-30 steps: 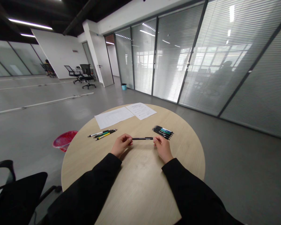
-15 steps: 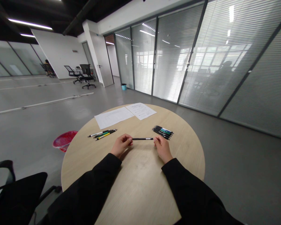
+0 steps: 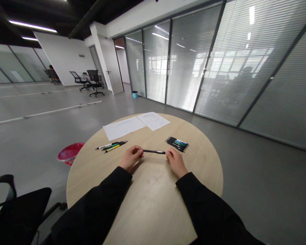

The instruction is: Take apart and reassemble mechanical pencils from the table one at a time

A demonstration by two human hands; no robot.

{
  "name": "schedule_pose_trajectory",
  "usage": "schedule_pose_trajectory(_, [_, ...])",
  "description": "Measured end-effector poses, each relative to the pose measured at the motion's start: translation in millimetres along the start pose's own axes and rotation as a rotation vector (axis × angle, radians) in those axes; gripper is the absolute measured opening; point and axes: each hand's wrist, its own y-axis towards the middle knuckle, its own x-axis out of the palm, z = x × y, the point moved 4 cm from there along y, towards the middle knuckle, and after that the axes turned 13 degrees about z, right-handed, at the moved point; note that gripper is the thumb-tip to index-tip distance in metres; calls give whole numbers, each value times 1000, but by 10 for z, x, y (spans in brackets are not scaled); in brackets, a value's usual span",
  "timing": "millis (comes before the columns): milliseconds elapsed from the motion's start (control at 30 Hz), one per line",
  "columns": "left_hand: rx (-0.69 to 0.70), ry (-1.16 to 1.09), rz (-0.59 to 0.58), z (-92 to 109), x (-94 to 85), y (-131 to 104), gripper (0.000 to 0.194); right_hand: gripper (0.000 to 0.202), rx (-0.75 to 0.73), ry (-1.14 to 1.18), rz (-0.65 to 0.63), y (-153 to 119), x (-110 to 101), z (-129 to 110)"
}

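A slim black pen with a pale band near its right end is held level just above the round wooden table. My left hand is closed, pinching the pen's left end. At the other end my right hand is closed too, thumb and finger at the pen's tip. Beyond my right hand lies a neat row of several mostly dark pens. Left of my left hand rests a looser group of pens, with white, green and yellow barrels.
Two printed sheets lie at the table's far side. On the floor to the left stands a red basin. A black chair is close at the lower left. Glass partitions with blinds run along the right.
The pen and my left hand have shifted slightly to the left. The pen now tilts a little down toward its right end. Both pen groups stay put.
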Motion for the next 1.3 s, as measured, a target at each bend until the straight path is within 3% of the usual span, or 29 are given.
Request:
schedule_pose_trajectory(267, [-68, -194, 40, 106, -50, 44, 39, 28, -67, -56, -164, -77, 67, -144])
schedule_pose_trajectory(533, [-15, -236, 83, 189, 19, 28, 36, 26, -88, -60, -221, -151, 148, -179])
schedule_pose_trajectory(767, [146, -186, 71, 359, 147, -86, 34, 20, -164, -122, -292, -264, 203, -371])
schedule_pose_trajectory(867, [244, -94, 73, 438, 196, -161, 32, 3, -179, -122, -284, -347, 220, -470])
schedule_pose_trajectory(1000, [302, -4, 94, 492, 260, -235, 34, 24, -241, -105, -330, -465, 268, -571])
schedule_pose_trajectory(1167, [296, 15, 122, 502, 290, -249, 34, 46, -499, -213, -397, -565, 321, -712])
schedule_pose_trajectory(1300, [288, 15, 89, 489, 321, -256, 32, 39, -554, -298, -384, -576, 335, -736])
